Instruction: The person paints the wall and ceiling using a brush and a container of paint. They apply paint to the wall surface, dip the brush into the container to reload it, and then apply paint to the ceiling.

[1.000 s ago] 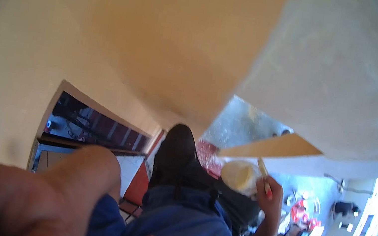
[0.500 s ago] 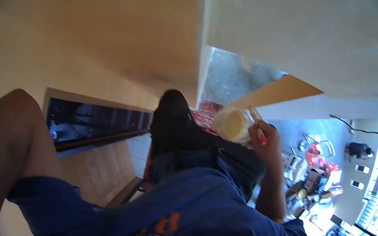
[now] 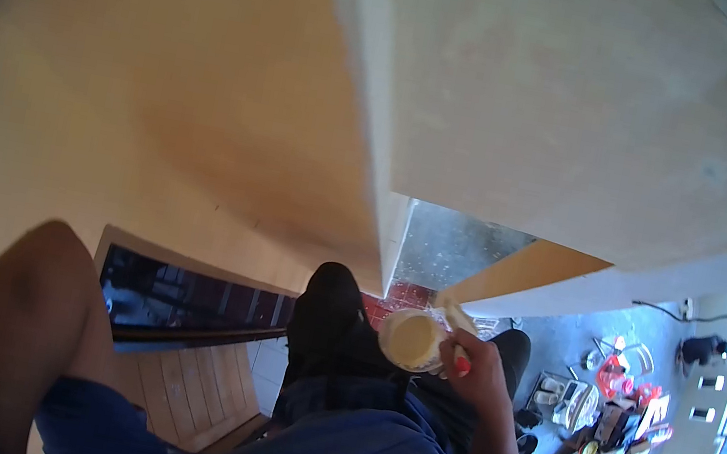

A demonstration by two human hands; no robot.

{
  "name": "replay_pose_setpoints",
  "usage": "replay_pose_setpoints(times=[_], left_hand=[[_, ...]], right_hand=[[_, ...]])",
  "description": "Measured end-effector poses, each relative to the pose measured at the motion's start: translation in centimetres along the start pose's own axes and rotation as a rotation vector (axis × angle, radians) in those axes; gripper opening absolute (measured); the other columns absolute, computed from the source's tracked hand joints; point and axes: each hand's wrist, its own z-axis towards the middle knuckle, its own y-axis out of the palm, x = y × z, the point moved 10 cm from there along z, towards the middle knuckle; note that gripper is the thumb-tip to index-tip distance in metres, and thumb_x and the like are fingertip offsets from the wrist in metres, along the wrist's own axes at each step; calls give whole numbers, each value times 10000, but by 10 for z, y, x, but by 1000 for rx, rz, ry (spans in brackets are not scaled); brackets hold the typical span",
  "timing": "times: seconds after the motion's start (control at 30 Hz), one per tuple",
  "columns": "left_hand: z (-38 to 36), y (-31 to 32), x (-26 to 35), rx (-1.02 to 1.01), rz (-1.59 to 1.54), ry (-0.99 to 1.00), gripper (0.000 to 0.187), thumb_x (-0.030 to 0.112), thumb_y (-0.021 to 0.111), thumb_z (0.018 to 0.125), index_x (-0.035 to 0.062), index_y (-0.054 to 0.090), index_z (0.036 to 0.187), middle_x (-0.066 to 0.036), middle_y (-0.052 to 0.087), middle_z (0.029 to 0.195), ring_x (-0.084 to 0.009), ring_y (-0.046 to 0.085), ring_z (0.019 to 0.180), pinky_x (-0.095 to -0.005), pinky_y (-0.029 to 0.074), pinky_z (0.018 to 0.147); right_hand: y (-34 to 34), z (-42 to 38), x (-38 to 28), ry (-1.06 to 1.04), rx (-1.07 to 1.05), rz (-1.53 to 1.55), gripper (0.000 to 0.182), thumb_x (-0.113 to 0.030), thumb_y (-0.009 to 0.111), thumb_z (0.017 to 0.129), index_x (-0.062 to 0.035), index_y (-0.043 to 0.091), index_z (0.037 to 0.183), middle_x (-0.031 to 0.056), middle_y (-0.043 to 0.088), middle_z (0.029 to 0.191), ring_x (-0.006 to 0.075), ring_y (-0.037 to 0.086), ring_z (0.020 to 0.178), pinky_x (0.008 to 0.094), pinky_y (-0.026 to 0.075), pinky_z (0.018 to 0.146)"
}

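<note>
My right hand (image 3: 479,372) is closed around a clear tub (image 3: 411,340) with cream-coloured paint in it, held in front of my legs. A pale, flat tool like a paintbrush (image 3: 461,318) is in the same hand, standing up beside the tub's rim. Something red (image 3: 461,361) shows at my fingers, perhaps part of its handle. On the left, my bent left arm (image 3: 29,304) is raised with the elbow out, and the hand lies outside the picture. The orange-tan wall (image 3: 215,74) meets a pale grey wall (image 3: 579,109) at a whitish edge ahead of me.
Below left is an opening with dark bars (image 3: 195,299) beside wooden slats (image 3: 184,390). Far down on the right, a cluttered floor holds a red plastic bag (image 3: 615,380), basins and tools. A person in dark clothes (image 3: 701,353) is bent over near the far wall.
My view has tilted up, so walls and floor sit lower in the picture. My right hand, still holding the tub and brush-like tool, appears lower and slightly left.
</note>
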Motion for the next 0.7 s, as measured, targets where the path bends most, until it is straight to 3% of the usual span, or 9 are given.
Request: replay_pose_setpoints(times=[0.13, 0.27, 0.4, 0.47, 0.5, 0.57, 0.6, 0.67, 0.7], left_hand=[[7, -6, 5, 28, -58, -71, 628, 369, 767, 713, 98, 463, 1191, -64, 488, 1106, -215, 464, 1101, -466, 306, 1074], [7, -2, 16, 76, 27, 161, 674, 369, 781, 698, 100, 447, 1218, -71, 477, 1145, -219, 450, 1130, -469, 302, 1078], [13, -2, 33, 69, 87, 176, 721, 369, 796, 683, 101, 430, 1244, -78, 466, 1184, -222, 436, 1159, -472, 297, 1082], [16, -5, 40, 57, 87, 127, 745, 369, 803, 676, 102, 422, 1258, -81, 460, 1204, -224, 430, 1174, -473, 294, 1084], [13, -5, 43, 73, 87, 108, 757, 369, 806, 672, 103, 418, 1265, -83, 458, 1214, -225, 426, 1181, -474, 293, 1085], [1, -9, 45, 155, 47, 45, 781, 369, 814, 665, 104, 409, 1278, -86, 452, 1233, -227, 419, 1195, -475, 291, 1087], [-7, -10, 49, 206, 60, 29, 793, 370, 817, 661, 104, 405, 1285, -88, 449, 1243, -228, 416, 1203, -476, 290, 1088], [-4, -19, 63, 188, 83, -45, 817, 370, 824, 654, 105, 397, 1298, -91, 444, 1262, -230, 409, 1217, -478, 287, 1090], [3, -22, 64, 159, 85, -61, 829, 370, 828, 650, 106, 393, 1305, -93, 441, 1272, -231, 406, 1224, -478, 286, 1091]], right_hand=[[4, -6, 24, 188, -34, 81, 125, -131, 620, 825, -17, 600, 777, 180, 586, 640, 335, 640, 620, 368, 485, 581], [-1, -5, 10, -36, -8, 28, 101, -120, 642, 790, -31, 597, 774, 199, 602, 717, 387, 622, 746, 432, 494, 677], [-3, -3, 4, 47, 4, 12, 90, -103, 638, 796, -29, 590, 775, 186, 583, 668, 389, 609, 654, 406, 489, 611], [-1, -8, 2, 10, 57, 76, 86, -97, 625, 805, -26, 588, 773, 178, 576, 650, 380, 603, 619, 388, 481, 573], [-1, -7, 1, -39, 84, 27, 151, -109, 620, 835, -13, 569, 731, 165, 548, 560, 303, 629, 546, 354, 456, 505], [7, -9, 6, 2, 56, 23, 137, -83, 611, 840, -9, 566, 733, 143, 547, 556, 248, 604, 502, 334, 437, 486], [-1, -9, 13, 39, 35, -11, 137, -83, 611, 840, -9, 566, 733, 143, 547, 556, 248, 604, 502, 334, 437, 486], [10, -11, -6, -94, 113, 62, 141, -69, 597, 850, -3, 559, 731, 124, 544, 554, 214, 573, 475, 322, 419, 472], [14, -10, -5, -34, 77, 110, 133, -55, 586, 855, 3, 560, 738, 119, 551, 558, 231, 573, 476, 327, 416, 471]])
